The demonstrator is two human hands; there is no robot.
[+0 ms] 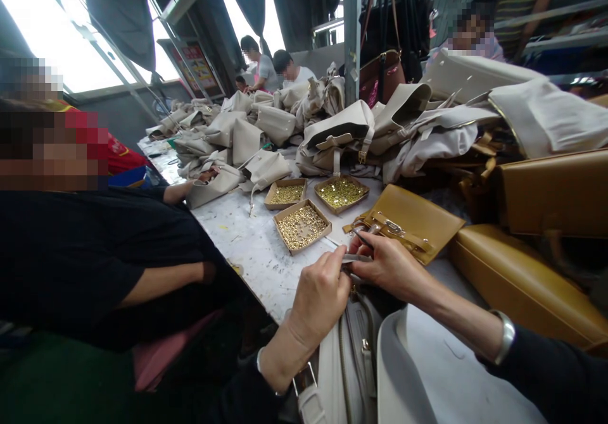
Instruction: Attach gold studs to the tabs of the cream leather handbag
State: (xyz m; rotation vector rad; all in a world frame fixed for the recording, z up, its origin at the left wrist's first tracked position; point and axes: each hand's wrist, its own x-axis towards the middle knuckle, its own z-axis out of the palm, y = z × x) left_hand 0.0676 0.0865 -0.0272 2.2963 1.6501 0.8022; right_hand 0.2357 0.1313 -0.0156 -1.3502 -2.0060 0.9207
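My left hand (323, 288) is closed, pinching the end of a narrow light-grey strap (356, 258). Facing it, my right hand (389, 262) is closed on the same strap, with a thin dark tool (363, 239) between its fingers; what kind of tool I cannot make out. Below both hands lies a light-grey handbag (354, 354) with its zipper and a buckle showing. Just beyond them stand shallow cardboard boxes of small gold metal pieces: a near box (312, 240), a left rear box (285, 206) and a right rear box (350, 206).
A mustard-yellow bag (415, 215) lies beyond my right hand, with another yellow bag (527, 291) at the right. Heaped light-grey bags (280, 123) cover the far table (228, 234). A person in dark clothes (95, 253) sits at the left, one hand at a grey bag.
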